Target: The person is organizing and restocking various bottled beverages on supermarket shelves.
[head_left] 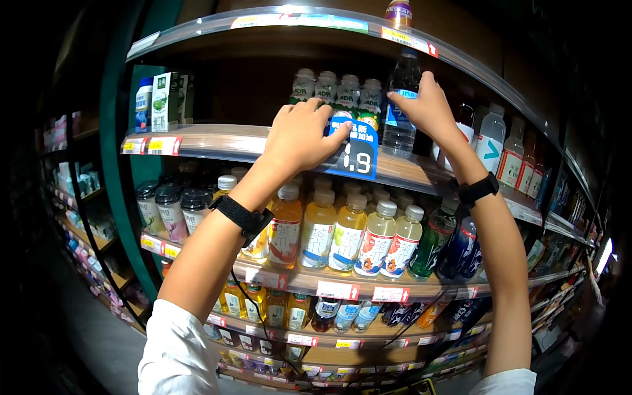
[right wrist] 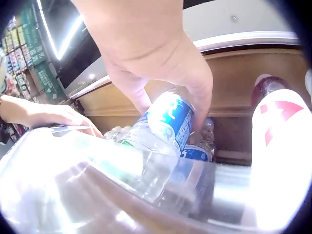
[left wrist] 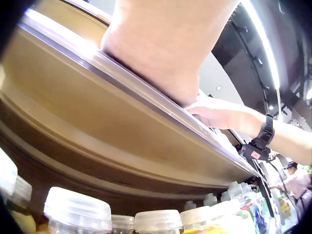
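My right hand (head_left: 429, 108) grips a clear water bottle (head_left: 399, 137) with a blue label on the middle shelf. In the right wrist view, the thumb and fingers lie on either side of the upper part of this bottle (right wrist: 170, 119); another blue-labelled bottle (right wrist: 199, 151) stands behind it. My left hand (head_left: 299, 135) rests at the shelf's front edge, against a blue price sign (head_left: 359, 153) reading 1.9, its thumb over the top of the sign. Behind the left hand stand several small green-and-white bottles (head_left: 347, 95).
A clear front lip (head_left: 257, 148) runs along the middle shelf (head_left: 217, 137). White-labelled bottles (head_left: 490, 135) stand to the right, cartons (head_left: 163, 102) to the left. Rows of tea bottles (head_left: 318, 230) fill the shelf below. Overhead is another shelf edge (head_left: 316, 20).
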Demonstrator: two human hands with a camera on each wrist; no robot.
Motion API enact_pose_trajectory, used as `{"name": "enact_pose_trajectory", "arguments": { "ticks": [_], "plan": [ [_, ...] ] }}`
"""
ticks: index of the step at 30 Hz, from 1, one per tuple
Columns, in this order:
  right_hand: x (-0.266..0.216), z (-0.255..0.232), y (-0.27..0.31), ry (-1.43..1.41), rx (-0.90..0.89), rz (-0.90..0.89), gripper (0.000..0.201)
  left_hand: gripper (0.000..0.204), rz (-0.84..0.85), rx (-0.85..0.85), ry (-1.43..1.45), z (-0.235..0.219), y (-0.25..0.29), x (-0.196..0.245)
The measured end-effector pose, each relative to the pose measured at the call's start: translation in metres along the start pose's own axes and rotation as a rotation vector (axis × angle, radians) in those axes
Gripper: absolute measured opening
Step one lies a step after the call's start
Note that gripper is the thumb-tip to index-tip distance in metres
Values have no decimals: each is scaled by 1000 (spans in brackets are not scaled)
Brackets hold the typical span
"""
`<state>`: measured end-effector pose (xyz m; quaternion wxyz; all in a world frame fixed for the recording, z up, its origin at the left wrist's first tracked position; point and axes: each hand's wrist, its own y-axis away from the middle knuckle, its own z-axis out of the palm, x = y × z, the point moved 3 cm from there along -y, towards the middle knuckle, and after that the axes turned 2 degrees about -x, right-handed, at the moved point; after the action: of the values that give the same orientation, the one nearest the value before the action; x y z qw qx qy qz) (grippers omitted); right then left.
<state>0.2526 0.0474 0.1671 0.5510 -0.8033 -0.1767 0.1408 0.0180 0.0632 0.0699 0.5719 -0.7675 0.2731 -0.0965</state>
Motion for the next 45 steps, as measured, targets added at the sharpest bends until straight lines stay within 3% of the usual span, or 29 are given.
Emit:
{"name": "enact_pose_trajectory", "arguments": {
  "ticks": [4, 7, 8, 10, 12, 14, 18, 20, 21, 22, 23, 24, 25, 26, 28, 29, 30, 32, 33, 34, 36, 37, 38, 40, 42, 45],
  "plan": [
    [-6, 2, 3, -12, -41, -51, 64, 56, -25, -45, 24, -3, -1, 2],
    [-23, 3, 11, -94, 46, -244, 78, 57, -26, -31, 25, -3, 0, 2],
    [-30, 4, 10, -99, 42, -246, 78, 57, -36, -41, 17, -3, 0, 2],
    [-49, 7, 13, -106, 29, -469, 74, 57, -40, -25, 8, -3, 2, 2],
    [-62, 15, 15, -139, -122, -524, 76, 57, -35, -9, 10, -2, 2, 1],
    [-72, 26, 26, -72, -147, -554, 77, 56, -32, -5, 10, 0, 2, 1],
    [-89, 23, 46, -2, -40, -648, 85, 56, -51, 6, 16, -7, 2, 1],
    [-98, 21, 55, 75, 43, -784, 84, 54, -39, -34, 45, -12, 1, 4],
    [-104, 14, 62, 147, 62, -842, 79, 49, -136, -218, 22, -13, -3, 3],
    [-111, 4, 71, 221, 80, -894, 74, 45, -151, -232, 209, -19, 3, 2],
    [-112, 1, 77, 238, 134, -956, 60, 44, -11, -60, 193, -5, 2, -4],
    [-121, -8, 89, 231, 166, -992, 61, 44, 127, 110, 177, 21, 2, -14],
    [-126, -18, 100, 215, 174, -1023, 58, 50, 163, 129, 366, 38, 7, -30],
    [-129, -27, 109, 197, 182, -1054, 54, 57, 146, 37, 153, 46, 1, -37],
    [-132, -43, 125, 176, 272, -1098, 48, 58, 21, 5, 601, -9, 14, -11],
    [-135, -52, 132, 115, 283, -1087, 46, 62, 106, -25, 600, -21, 15, -6],
    [-131, -53, 132, -30, 360, -1161, 59, 69, 336, 305, 443, -32, 16, -3],
    [-124, -74, 131, -92, 388, -1158, 78, 85, 37, -315, 1126, -54, 24, 19],
    [-129, -76, 139, -293, 344, -1010, 90, 96, 184, -39, 900, -37, 20, 27],
    [-124, -84, 137, -325, 310, -899, 88, 99, 282, -10, 928, -48, 28, 42],
    [-134, -82, 139, -763, 239, -625, 85, 90, 282, -71, 1444, -50, 40, 70],
    [-127, -90, 139, -816, 120, -404, 82, 80, 305, -276, 1409, -60, 42, 77],
    [-123, -88, 136, -950, 73, -365, 80, 70, 186, -291, 1601, -64, 47, 88],
    [-119, -87, 136, -1016, -2, -248, 77, 67, 73, -415, 1715, -62, 53, 98],
    [-115, -88, 135, -1085, -66, -142, 75, 63, 136, -447, 1638, -53, 55, 95],
    [-112, -93, 134, -1066, -172, -128, 70, 62, 133, -454, 1623, -49, 56, 95]
  ]
}}
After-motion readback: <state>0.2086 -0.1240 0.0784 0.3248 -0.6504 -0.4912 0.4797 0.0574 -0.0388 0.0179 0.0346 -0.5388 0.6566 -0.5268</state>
